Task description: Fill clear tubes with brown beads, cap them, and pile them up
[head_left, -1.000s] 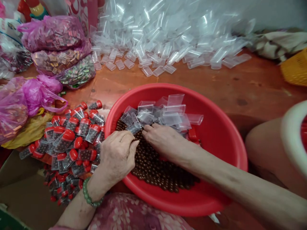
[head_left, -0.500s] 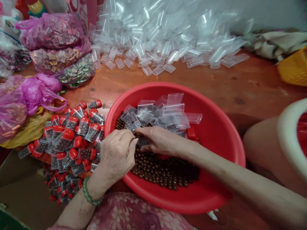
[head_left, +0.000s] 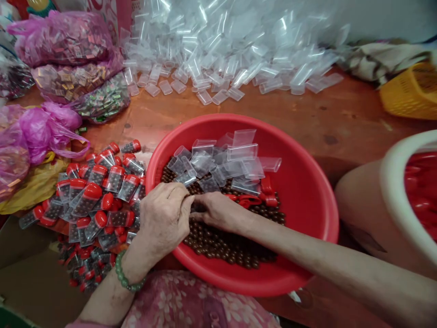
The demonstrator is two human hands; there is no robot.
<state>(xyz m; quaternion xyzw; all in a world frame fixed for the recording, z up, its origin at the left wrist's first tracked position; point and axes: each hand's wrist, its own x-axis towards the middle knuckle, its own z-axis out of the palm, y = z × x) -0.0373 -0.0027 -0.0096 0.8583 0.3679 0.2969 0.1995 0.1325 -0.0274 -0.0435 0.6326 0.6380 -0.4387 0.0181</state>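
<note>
My left hand (head_left: pixel 165 212), with a green bead bracelet on the wrist, is closed above the left rim of the red basin (head_left: pixel 307 182). What its fingers hold is hidden. Touching it, or very near it, my right hand (head_left: pixel 215 210) reaches in from the right with fingers curled over the brown balls (head_left: pixel 235 248); anything inside them is out of sight. Clear plastic cases (head_left: pixel 242 152) lie on the balls behind the hands, and red caps (head_left: pixel 268 187) sit to their right.
Filled red-capped cases (head_left: pixel 116 180) pile up left of the basin. Clear cases (head_left: pixel 218 59) are heaped behind it. Bags of small pieces (head_left: pixel 73 41) stand back left. A yellow basket (head_left: pixel 406 93) and white-rimmed bucket (head_left: pixel 389 182) are at right.
The whole view has shifted slightly. My right hand has drawn down, its fingers now more curled beside my left hand, and more of the cases and red caps shows behind it.
</note>
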